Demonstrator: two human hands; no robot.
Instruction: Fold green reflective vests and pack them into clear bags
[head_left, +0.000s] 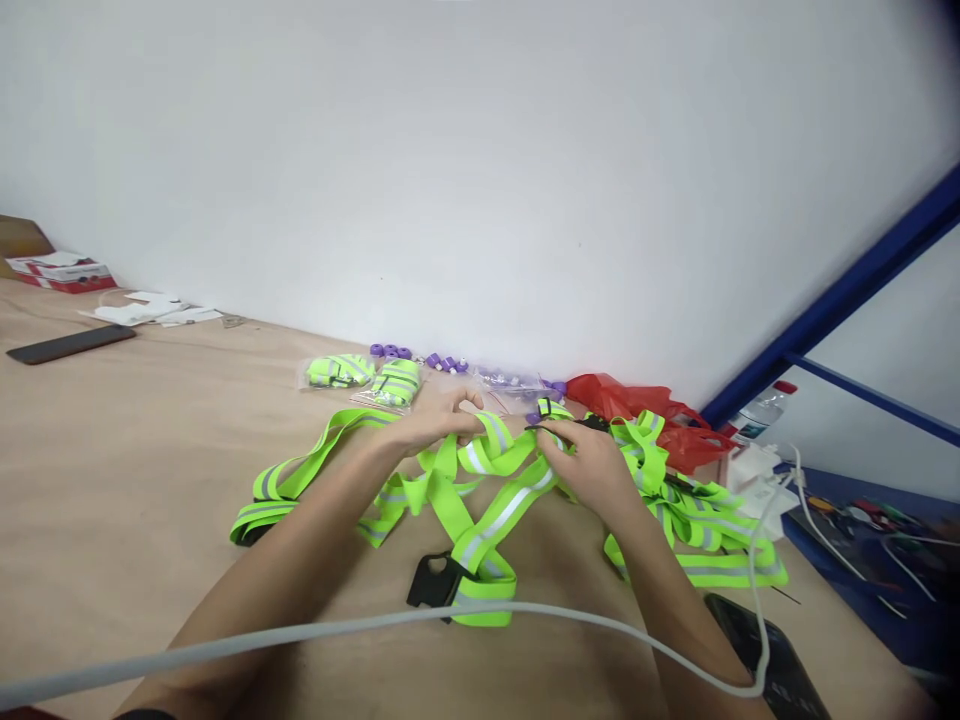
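Neon-yellow reflective strap (506,515) with a silver stripe lies looped and crossed on the surface between my hands. My left hand (442,418) is closed, thumb and fingers curled on a loop of it. Across from it, my right hand (589,462) pinches the strap near a thin black piece; its fingertips are partly hidden. A black plastic buckle (435,581) hangs off the strap's near end and rests on the surface. More strap (300,478) trails left behind my left forearm. A tangled heap of similar straps (701,525) lies right of my right hand.
Two bagged strap bundles (396,383) and several purple rolls (390,351) lie near the wall. A red plastic bag (637,400) and a bottle (763,412) stand at the right. A white cable (375,620) crosses in front of my forearms. A phone (765,655) lies near my right forearm.
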